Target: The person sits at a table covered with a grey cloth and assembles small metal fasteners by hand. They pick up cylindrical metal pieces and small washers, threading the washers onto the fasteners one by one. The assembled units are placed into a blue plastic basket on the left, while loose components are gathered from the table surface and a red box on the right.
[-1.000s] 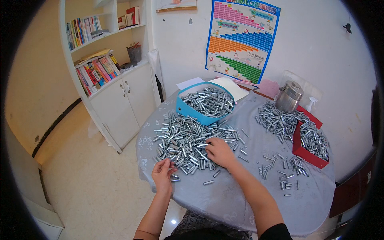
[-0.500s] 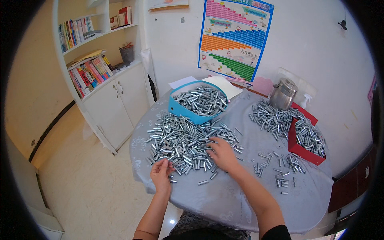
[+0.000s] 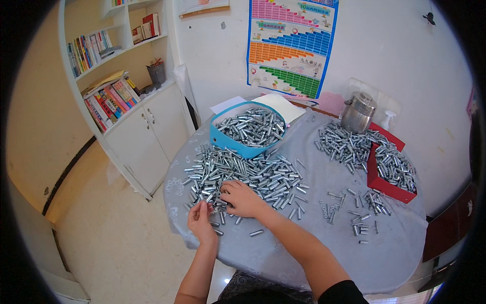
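Observation:
A wide heap of shiny metal sleeves and bolts [image 3: 276, 182] covers the left part of the table. At its near left edge, my left hand [image 3: 201, 223] is closed, with thumb and fingertips pinched together; whatever is between them is too small to name. My right hand [image 3: 244, 199] rests low over the heap, just right of the left one. Its fingers curl down among the metal pieces, and their tips are partly hidden. Behind the heap stands a blue bin [image 3: 246, 151] filled with more such sleeves. One loose sleeve [image 3: 256, 233] lies apart near the table's front edge.
Right of the hands, small groups of bolts, nuts and sleeves [image 3: 359, 218] lie on the grey tablecloth [image 3: 283, 248]. Farther right are a red box [image 3: 387, 188] of metal parts, another heap [image 3: 339, 144] and a steel canister [image 3: 359, 112]. A white bookcase [image 3: 147, 147] stands at left.
My right hand has moved left across the heap, close to my left hand, and its fingers have drawn in. The left hand stays at the heap's near edge. The view has shifted slightly.

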The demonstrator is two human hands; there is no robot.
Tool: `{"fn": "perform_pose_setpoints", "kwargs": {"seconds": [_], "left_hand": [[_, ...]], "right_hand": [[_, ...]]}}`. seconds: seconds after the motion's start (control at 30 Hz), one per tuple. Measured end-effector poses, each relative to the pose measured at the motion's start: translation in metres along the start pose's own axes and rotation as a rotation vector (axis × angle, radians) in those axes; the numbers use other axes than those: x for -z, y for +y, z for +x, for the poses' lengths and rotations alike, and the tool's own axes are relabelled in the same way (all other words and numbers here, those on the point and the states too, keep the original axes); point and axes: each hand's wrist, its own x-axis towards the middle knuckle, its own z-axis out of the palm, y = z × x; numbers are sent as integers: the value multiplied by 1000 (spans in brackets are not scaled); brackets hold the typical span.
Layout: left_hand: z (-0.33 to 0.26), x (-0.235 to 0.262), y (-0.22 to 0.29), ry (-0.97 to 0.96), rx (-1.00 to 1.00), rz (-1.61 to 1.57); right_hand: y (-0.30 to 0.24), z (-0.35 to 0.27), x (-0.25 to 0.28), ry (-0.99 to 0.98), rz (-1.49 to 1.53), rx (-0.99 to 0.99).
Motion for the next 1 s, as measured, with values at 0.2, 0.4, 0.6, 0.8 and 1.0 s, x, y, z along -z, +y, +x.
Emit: {"fn": "perform_pose_setpoints", "kwargs": {"seconds": [0.2, 0.4, 0.6, 0.8, 1.0], "left_hand": [[16, -8, -4, 49, -214, 144], [31, -8, -14, 22, -175, 131], [30, -14, -24, 0, -164, 107], [29, -19, -29, -17, -168, 71], [32, -5, 16, 49, -346, 203]], "right_hand": [[21, -25, 20, 3, 1, -16], [45, -47, 40, 40, -59, -77], [73, -79, 76, 26, -177, -261], [107, -133, 95, 161, -274, -520], [58, -125, 108, 171, -317, -483]]}}
